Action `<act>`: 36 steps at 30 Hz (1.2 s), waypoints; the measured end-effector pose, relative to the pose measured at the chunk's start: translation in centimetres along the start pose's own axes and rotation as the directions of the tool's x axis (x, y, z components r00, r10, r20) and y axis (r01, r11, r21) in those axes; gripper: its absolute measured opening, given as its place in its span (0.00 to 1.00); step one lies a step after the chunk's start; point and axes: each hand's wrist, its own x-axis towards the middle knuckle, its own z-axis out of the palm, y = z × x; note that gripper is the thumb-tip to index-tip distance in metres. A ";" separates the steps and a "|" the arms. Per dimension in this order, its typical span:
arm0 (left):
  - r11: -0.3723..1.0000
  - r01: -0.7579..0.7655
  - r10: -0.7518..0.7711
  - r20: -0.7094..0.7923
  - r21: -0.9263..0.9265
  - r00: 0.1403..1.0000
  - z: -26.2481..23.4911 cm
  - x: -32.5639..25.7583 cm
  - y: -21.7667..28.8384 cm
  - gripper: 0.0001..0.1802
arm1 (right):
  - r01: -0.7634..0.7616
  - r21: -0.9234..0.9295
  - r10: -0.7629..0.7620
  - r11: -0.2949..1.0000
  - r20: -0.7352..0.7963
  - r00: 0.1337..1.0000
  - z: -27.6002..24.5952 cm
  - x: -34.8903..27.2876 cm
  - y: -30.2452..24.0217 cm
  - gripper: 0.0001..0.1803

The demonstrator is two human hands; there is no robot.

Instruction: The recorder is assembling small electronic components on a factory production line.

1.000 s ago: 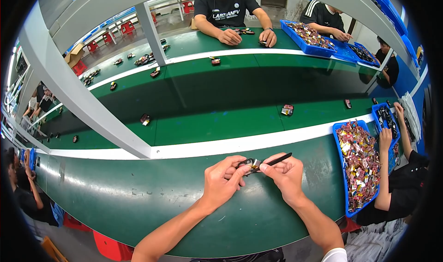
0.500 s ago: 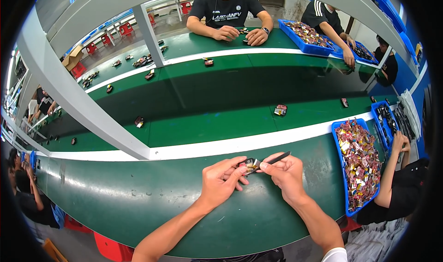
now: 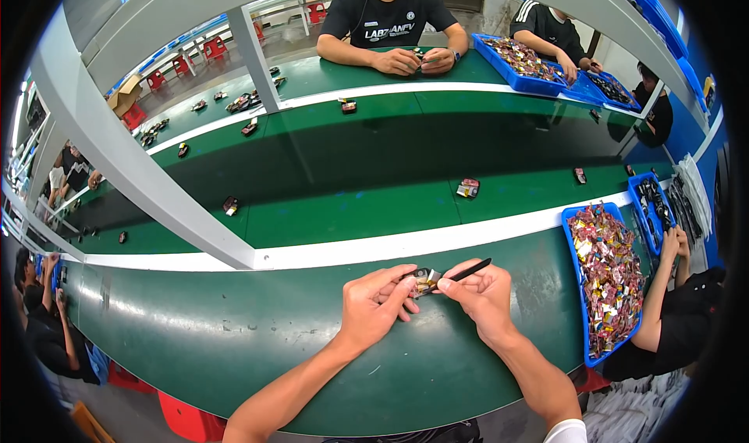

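Note:
My left hand [image 3: 373, 304] is closed around a small black casing [image 3: 424, 277] with a yellow and pinkish part in it, held a little above the green worktop. In my right hand [image 3: 485, 301] a slim black stick-like tool [image 3: 473, 269] is pinched between thumb and fingers; its upper end sticks out past the fingers. The right fingertips meet the casing's right side. Fingers cover much of the casing, and I cannot tell exactly where the tool's lower end touches.
At my right, a blue tray [image 3: 576, 283] is heaped with small pinkish and gold parts; a smaller blue bin [image 3: 636, 201] holds black pieces. Beyond a white rail [image 3: 374, 244], a green conveyor [image 3: 351, 213] carries casings. A grey post [image 3: 148, 162] rises left. Co-workers sit opposite and alongside.
Casings on the near and far belt have shifted slightly left. Across from me, the co-worker's hands have come together further right; another has drawn an arm back. My hands barely moved.

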 end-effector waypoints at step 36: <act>0.952 0.193 -0.151 0.182 -0.239 0.972 -1.2 0.7 0.0 0.17 | 0.399 -0.284 -0.410 0.872 0.020 0.912 0.4 -0.5 2.2 0.06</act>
